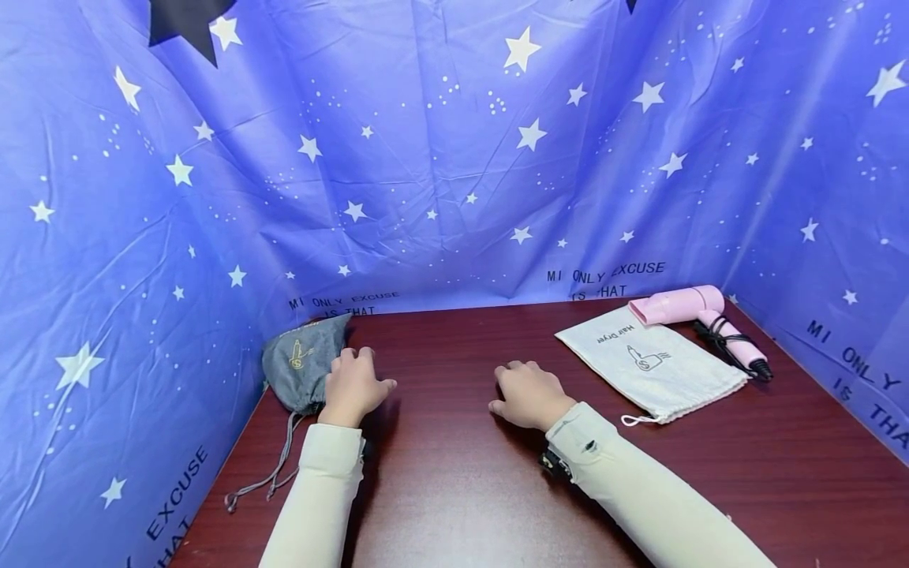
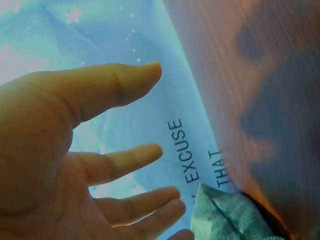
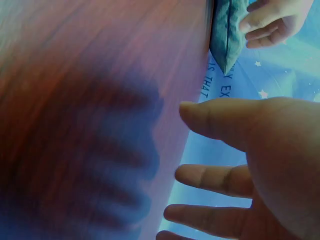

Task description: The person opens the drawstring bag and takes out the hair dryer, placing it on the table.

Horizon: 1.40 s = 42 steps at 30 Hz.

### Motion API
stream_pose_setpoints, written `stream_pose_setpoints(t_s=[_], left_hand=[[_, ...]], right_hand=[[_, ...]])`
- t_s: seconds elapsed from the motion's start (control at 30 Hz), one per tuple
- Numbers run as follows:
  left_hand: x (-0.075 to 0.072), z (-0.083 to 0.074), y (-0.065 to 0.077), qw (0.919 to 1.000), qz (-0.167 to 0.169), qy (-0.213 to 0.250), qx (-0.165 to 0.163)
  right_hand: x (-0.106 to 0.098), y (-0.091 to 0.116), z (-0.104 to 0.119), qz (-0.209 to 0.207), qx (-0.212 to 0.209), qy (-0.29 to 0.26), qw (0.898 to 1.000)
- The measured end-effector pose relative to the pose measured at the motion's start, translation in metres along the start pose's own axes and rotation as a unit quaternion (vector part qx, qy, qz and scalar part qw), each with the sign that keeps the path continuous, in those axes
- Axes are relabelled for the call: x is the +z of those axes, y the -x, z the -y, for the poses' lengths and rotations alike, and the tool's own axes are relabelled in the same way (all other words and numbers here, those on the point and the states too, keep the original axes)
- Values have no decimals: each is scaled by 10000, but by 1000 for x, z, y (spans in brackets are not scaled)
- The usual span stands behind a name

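Observation:
My left hand (image 1: 353, 386) hovers beside the grey drawstring pouch (image 1: 301, 363), its fingers spread and nothing held. The pouch looks filled and bears a small gold drawing; its cords trail toward the near left. In the left wrist view, a corner of the pouch (image 2: 227, 215) shows beyond the fingertips (image 2: 172, 207). Over the middle of the table, my right hand (image 1: 531, 393) has its fingers apart and holds nothing. To its right lies a flat white drawstring bag (image 1: 660, 367) marked "Hair Dryer". A pink hair dryer (image 1: 678, 305) rests partly over the bag's far edge, black cord wound round its handle.
The dark red wooden table (image 1: 440, 473) meets a blue star-printed curtain (image 1: 426, 158) at the back and both sides. The white bag's loop of cord (image 1: 639, 420) points toward the near side.

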<state>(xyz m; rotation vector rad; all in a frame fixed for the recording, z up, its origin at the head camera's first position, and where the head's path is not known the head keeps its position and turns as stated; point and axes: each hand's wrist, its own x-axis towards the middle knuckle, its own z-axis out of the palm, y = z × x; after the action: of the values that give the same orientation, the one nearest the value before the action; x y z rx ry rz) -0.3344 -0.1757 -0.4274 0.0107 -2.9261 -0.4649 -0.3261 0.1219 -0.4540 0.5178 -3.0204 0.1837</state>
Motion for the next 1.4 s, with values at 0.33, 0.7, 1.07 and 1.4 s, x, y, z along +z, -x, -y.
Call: stream_pose_setpoints(t_s=[0.33,0.7,1.07,1.4], left_hand=[[-3,17,-4,9994,-66,127,-300],[-8,37,-5,9972,-73,314,-681],[-8,48,-6,9928,71,543,-1070],[-8,64,-9,9863,145,827,-1421]], right_hand=[[6,-3,15,-187,-289,40,9994],[4,-2,21,-233,-442,63,9987],[5,3,30,-173,-686,-108,9974],[5,3,41,-238,-828,-199,9961]])
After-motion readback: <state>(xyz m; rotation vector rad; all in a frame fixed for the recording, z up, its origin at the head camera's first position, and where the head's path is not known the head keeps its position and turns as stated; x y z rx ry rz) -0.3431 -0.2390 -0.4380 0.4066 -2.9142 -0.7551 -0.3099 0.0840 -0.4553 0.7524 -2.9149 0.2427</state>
